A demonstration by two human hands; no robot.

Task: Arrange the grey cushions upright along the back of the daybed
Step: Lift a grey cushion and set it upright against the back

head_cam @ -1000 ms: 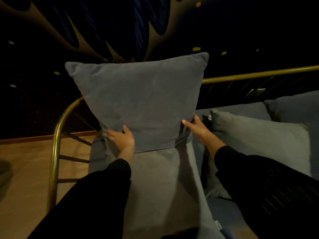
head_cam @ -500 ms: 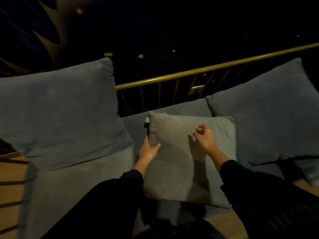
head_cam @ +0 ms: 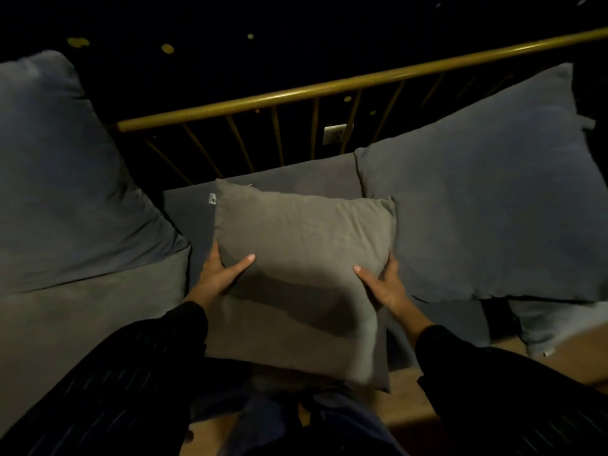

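The room is dim; a dark wall (head_cam: 329,28) with a few gold flecks stands behind the daybed, and a small white wall socket (head_cam: 331,134) shows through the bars; a strip of brown wooden floor (head_cam: 411,419) runs along the daybed's near edge on the right. The daybed's round brass-coloured back rail (head_cam: 329,85) crosses above the fingers, with thin slanted brass spindles (head_cam: 278,139) under it; the dark grey seat mattress (head_cam: 296,179) lies below the rail.

The small square light-grey fabric cushion (head_cam: 302,258) sits in the middle of the mattress, tilted, its top edge away from the person and short of the rail; a small white tag shows at its upper left corner. The left hand (head_cam: 217,278) grips the cushion's left edge, thumb spread across the front face, the other fingers (head_cam: 214,255) wrapped behind the edge; the right hand (head_cam: 385,284) grips the right edge the same way, thumb on the front, remaining fingers curled round the side; both wear black sleeves (head_cam: 148,373).

Left of the left fingers a large blue-grey cushion (head_cam: 65,179) stands upright; right of the right fingers another large blue-grey cushion (head_cam: 493,205) leans against the rail, touching the small cushion's right edge.
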